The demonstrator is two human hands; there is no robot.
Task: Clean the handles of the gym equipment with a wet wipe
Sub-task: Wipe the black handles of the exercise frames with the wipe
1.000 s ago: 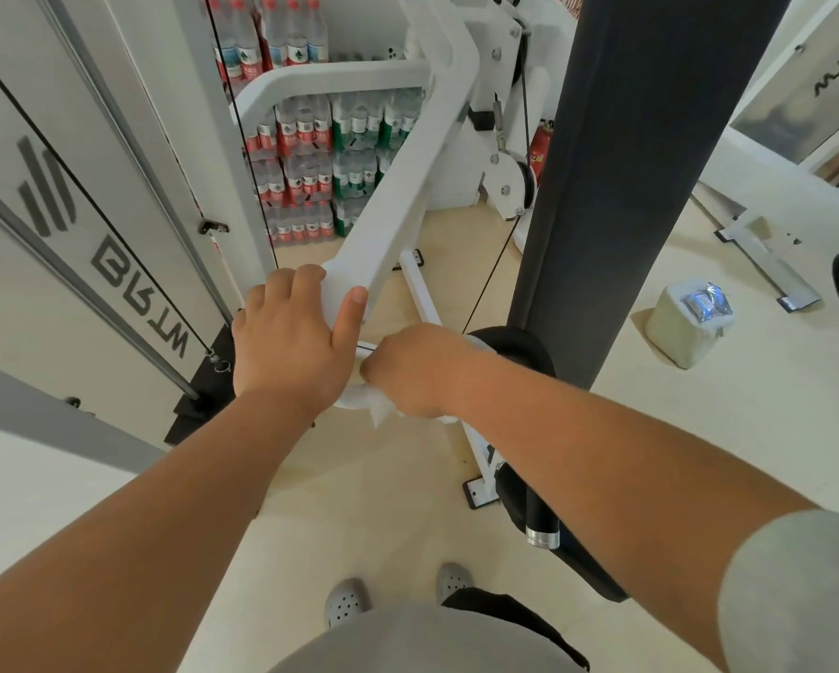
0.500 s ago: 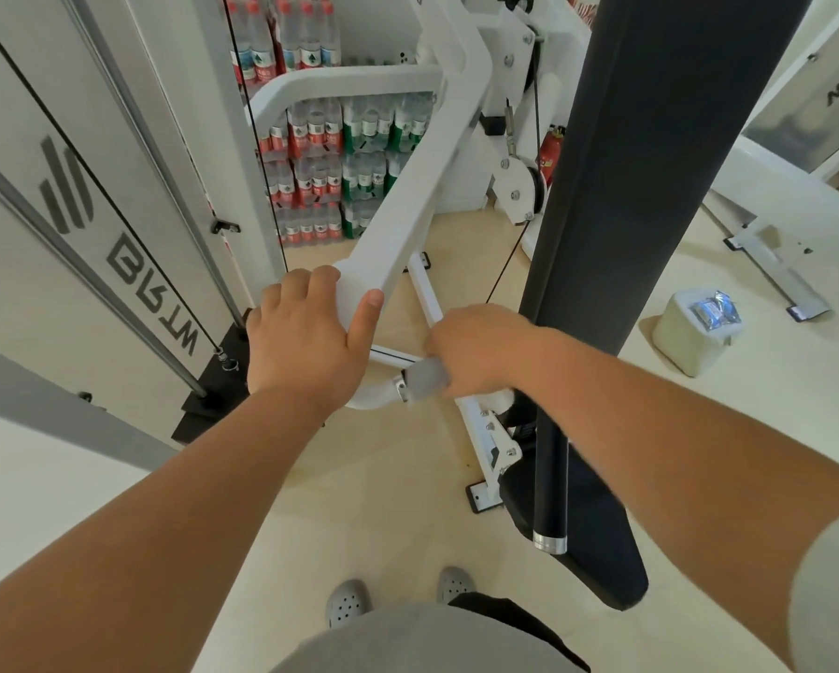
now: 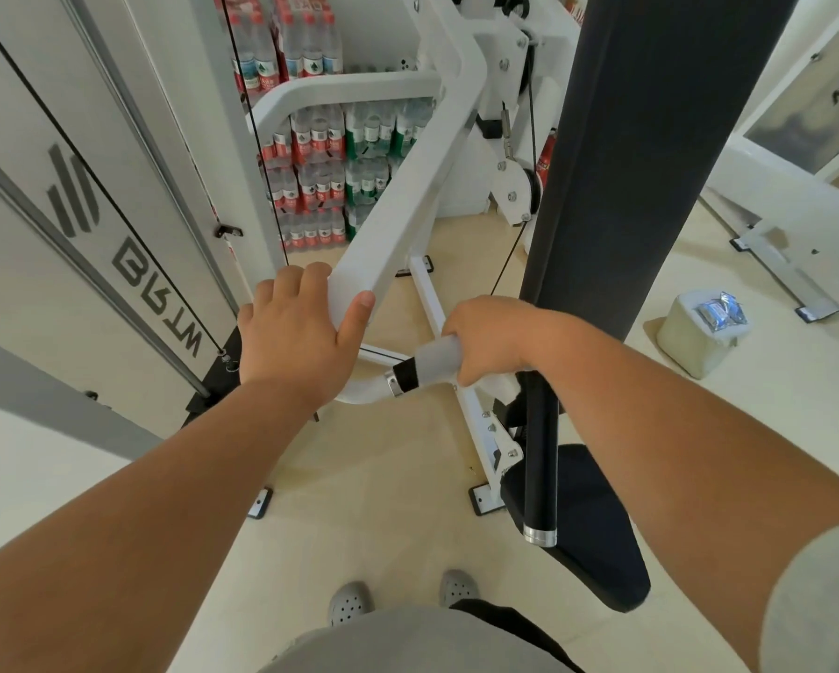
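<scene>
Head view.

- Landmark: white lever arm [image 3: 408,211] of the machine, running from upper right down to a squared end at frame centre.
- Left hand [image 3: 296,332]: grasping the lower end of the lever arm. Fingers curled over its far edge, thumb pressed on its near face.
- Handle [image 3: 406,375]: black grip with a metal collar, on a curved white tube just below the lever arm's end. Only a short black stretch beside the collar shows.
- Wet wipe [image 3: 434,359]: white, wrapped round the handle, just right of that bare black stretch.
- Right hand [image 3: 490,342]: below and right of the lever arm's end, fingers closed round the wet wipe and the handle inside it.
- Second handle [image 3: 541,459]: black, upright, metal cap at the bottom, below the right wrist.
- Black back pad [image 3: 650,138]: tall, right of the lever arm. Black seat pad [image 3: 597,527] lower down, behind the second handle.
- Stacked packs of water bottles [image 3: 320,187]: behind the lever arm, to its left.
- Pale tub [image 3: 694,342] with a blue-silver packet [image 3: 721,310] on top: on the floor [image 3: 383,502], well right of the lever arm.
- Grey perforated shoes [image 3: 349,602]: bottom centre.
</scene>
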